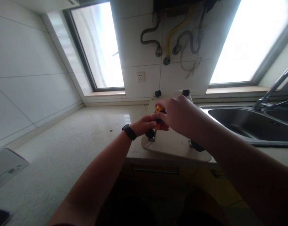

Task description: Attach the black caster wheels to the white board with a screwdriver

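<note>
A pale board (172, 144) with rounded corners lies on the counter, with black caster wheels at its corners. My right hand (171, 111) is wrapped round an orange and black tool handle (159, 108), which looks like a screwdriver; its tip is hidden. The fingers of my left hand (146, 124) close in around the lower part of the same tool, just above the near left caster (150, 134). At the far edge stand two more casters, the left (158, 93) and the right (185, 92). Partly behind my right forearm is the near right caster (197, 146).
A steel sink (235, 124) with a tap (261, 102) is on the right. A white box (7, 168) and a dark object (1, 216) lie at the left of the counter (87, 141). Hoses (172, 34) hang on the tiled wall above a socket (140, 77).
</note>
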`<move>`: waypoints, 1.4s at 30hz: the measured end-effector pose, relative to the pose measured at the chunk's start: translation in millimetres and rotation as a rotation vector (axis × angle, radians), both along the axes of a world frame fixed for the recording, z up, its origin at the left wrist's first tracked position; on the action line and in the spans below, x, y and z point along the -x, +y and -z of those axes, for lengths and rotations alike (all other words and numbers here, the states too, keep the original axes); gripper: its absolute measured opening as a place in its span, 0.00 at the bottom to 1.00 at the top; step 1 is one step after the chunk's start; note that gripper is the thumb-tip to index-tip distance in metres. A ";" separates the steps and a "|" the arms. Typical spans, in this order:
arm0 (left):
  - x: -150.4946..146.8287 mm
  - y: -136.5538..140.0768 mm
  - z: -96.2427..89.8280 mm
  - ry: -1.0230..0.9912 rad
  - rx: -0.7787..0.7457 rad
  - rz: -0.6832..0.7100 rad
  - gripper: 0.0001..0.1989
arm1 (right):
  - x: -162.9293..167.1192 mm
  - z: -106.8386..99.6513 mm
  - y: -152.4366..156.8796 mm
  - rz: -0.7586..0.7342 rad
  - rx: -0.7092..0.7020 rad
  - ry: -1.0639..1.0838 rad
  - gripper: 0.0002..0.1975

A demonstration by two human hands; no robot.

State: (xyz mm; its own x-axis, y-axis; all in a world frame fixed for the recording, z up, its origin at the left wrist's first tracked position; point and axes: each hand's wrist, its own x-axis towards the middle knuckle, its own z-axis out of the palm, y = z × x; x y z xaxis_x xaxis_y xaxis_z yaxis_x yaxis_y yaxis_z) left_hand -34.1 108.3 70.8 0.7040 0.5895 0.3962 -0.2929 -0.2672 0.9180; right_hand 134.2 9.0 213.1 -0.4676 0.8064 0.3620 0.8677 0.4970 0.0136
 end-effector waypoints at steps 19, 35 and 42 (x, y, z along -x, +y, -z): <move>69.0 -33.7 76.4 0.618 -0.395 -0.526 0.53 | -5.9 32.3 6.0 -0.279 0.082 0.300 0.19; 40.0 -53.5 90.4 0.707 -0.605 -0.654 0.56 | -35.2 65.0 -2.1 -0.283 0.079 0.543 0.18; 23.4 -80.1 71.4 0.698 -0.672 -0.757 0.52 | -49.7 54.1 -11.7 -0.262 0.090 0.579 0.21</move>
